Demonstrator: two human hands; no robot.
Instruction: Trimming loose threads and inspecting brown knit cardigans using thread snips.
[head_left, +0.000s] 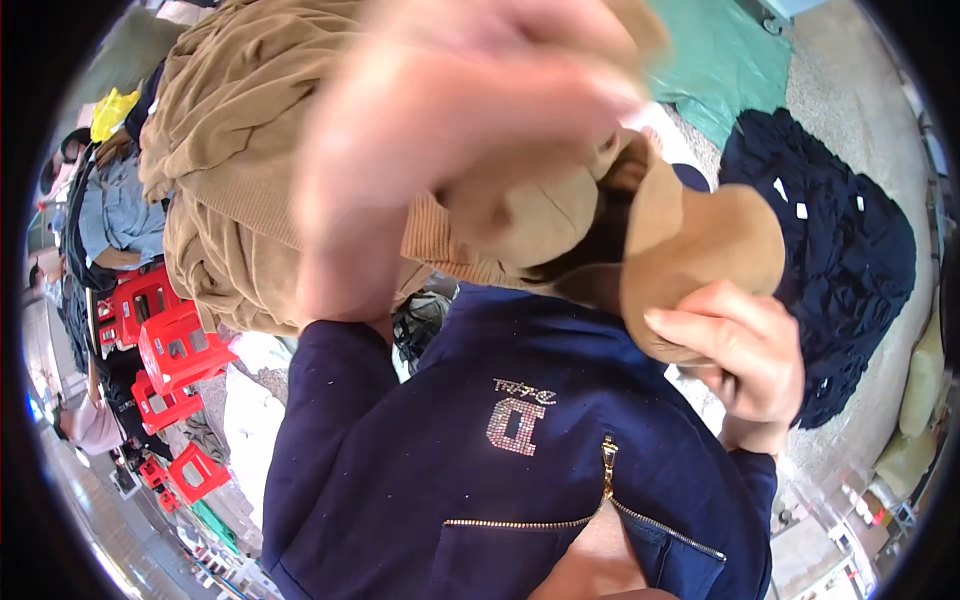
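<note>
A tan garment (712,232) is held up in front of my chest, its folds turned so that part of the shadowed inside shows. My right hand (740,345) pinches its lower right edge, thumb on top and fingers curled beneath. My left hand (470,110) is raised high and close, blurred by motion. Its fingers look curled in on the tan cloth, some of which sticks out past them at the top. Below the left hand runs a ribbed band (445,245) of tan knit. The left hand and wrist hide much of the garment.
At the left rises a large heap of tan garments (235,130). Red plastic stools (185,345) stand beyond it on the lower left. A pile of dark navy garments (825,260) lies on the floor at the right, near a green sheet (725,75).
</note>
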